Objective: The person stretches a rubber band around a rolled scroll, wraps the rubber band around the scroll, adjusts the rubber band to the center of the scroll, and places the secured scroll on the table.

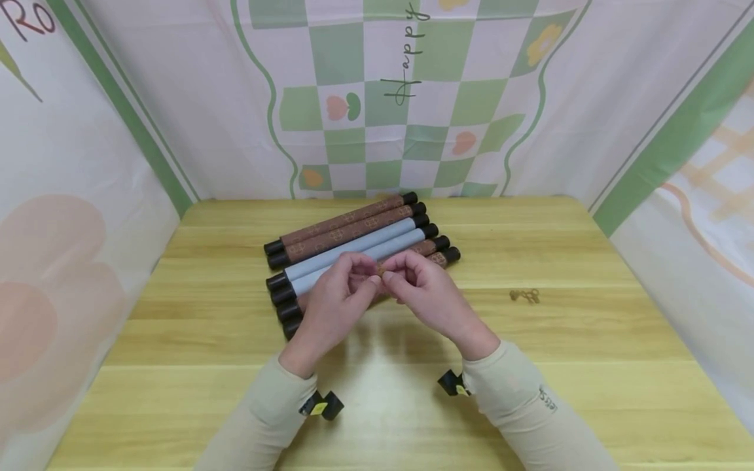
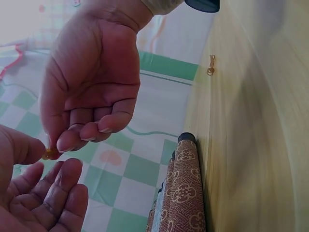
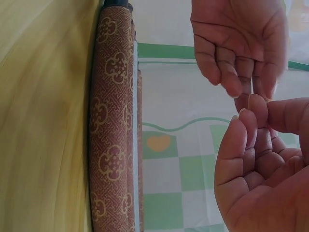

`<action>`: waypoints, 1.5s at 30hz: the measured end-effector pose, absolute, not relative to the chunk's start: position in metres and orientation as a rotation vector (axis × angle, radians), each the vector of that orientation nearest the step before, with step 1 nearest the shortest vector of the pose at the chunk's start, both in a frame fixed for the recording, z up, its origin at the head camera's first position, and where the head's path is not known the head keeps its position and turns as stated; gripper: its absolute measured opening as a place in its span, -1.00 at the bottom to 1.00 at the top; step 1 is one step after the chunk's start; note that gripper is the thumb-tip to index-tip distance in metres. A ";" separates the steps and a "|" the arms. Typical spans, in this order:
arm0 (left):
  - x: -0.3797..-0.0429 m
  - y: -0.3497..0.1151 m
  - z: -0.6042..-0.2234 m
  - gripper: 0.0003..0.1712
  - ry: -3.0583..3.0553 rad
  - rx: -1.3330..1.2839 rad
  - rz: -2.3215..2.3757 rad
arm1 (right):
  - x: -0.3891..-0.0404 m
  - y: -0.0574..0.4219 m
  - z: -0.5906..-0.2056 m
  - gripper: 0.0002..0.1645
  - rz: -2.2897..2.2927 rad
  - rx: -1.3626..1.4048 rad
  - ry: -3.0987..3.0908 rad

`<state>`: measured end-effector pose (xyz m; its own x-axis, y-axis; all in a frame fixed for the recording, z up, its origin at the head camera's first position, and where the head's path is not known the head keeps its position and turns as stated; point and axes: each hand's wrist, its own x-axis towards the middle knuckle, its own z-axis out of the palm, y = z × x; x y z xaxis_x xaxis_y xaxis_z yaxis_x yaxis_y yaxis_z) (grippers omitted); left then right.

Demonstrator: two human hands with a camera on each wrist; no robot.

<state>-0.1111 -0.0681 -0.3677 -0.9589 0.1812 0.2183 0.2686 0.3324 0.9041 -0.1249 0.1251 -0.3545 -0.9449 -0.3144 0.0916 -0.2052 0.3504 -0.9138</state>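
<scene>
Above the near edge of a row of scrolls, my left hand (image 1: pixel 340 297) and right hand (image 1: pixel 432 297) meet at their fingertips. Thumb and index finger of each hand pinch a tiny amber rubber band (image 2: pixel 49 153), mostly covered by the fingertips. In the left wrist view, the other fingers of the right hand (image 2: pixel 96 82) are loosely bent. The right wrist view hides the band behind the fingers. Beneath the hands lie rolled scrolls with black end knobs: brown patterned scrolls (image 3: pixel 113 121) on the outer sides and pale blue scrolls (image 1: pixel 353 247) between them.
Several more amber rubber bands (image 1: pixel 524 296) lie in a small heap on the wooden table (image 1: pixel 589 392), right of the scrolls. Printed cloth (image 1: pixel 336 59) hangs along the table's back and sides. Small black cameras (image 1: pixel 323 405) are strapped at both wrists.
</scene>
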 end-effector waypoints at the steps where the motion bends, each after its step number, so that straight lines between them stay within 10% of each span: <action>1: -0.111 -0.068 -0.368 -0.71 -2.497 -0.433 -1.721 | -0.125 0.125 -0.355 -0.82 -1.663 -0.487 2.505; 45: -0.110 -0.068 -0.372 -0.90 -2.523 -0.420 -1.573 | -0.119 0.128 -0.362 -0.85 -1.510 -0.651 2.845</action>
